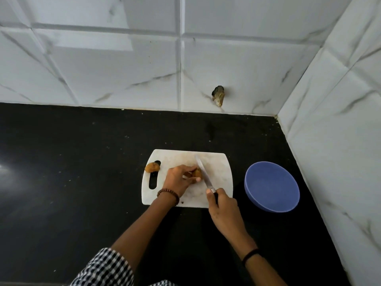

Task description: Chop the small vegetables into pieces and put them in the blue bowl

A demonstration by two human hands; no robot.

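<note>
Left hand [179, 178]: pinching a vegetable [196, 173] on the board [218, 176]
Right hand [223, 207]: gripping the knife [203, 172]
Bowl [271, 186]: empty, beside board

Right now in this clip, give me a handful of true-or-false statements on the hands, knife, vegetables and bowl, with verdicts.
1. The round blue bowl holds chopped pieces. False: it looks empty.
2. The right hand holds the steel-bladed knife by its handle. True.
3. The left hand steadies a small brown vegetable on the white plastic cutting board. True.
4. The bowl sits left of the board. False: it sits to the right, on the black counter.
5. A second brown vegetable lies by the board's handle slot. True.
</note>
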